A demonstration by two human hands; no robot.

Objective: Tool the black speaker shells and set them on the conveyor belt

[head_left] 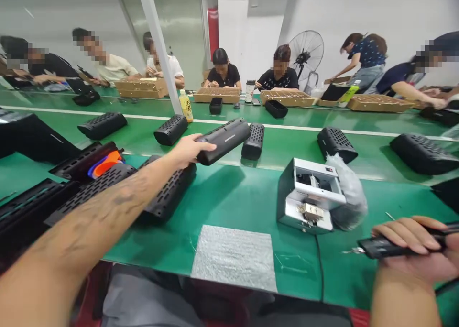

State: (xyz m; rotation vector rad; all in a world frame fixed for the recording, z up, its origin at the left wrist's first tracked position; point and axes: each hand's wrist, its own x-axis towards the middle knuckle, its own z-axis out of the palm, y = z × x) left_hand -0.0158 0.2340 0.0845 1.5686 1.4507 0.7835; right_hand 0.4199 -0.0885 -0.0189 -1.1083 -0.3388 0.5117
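Note:
My left hand [193,150] grips one end of a black rounded housing [227,138], held up and tilted over the green bench, its other end toward the conveyor. At the right, my right hand [412,238] is wrapped round a black electric screwdriver [382,247], whose metal bit points left. Between the hands stands a white and black screw feeder [311,198], with a clear plastic bag [347,193] against its right side. A grey foam sheet [234,257] lies flat at the bench's front edge.
Black perforated housings [170,193] crowd the left of the bench, near an orange and blue tape roll [107,164]. More housings [336,144] sit along the green conveyor. A white post [158,45] rises beyond. Several people work across the line. A cable [320,269] trails from the feeder.

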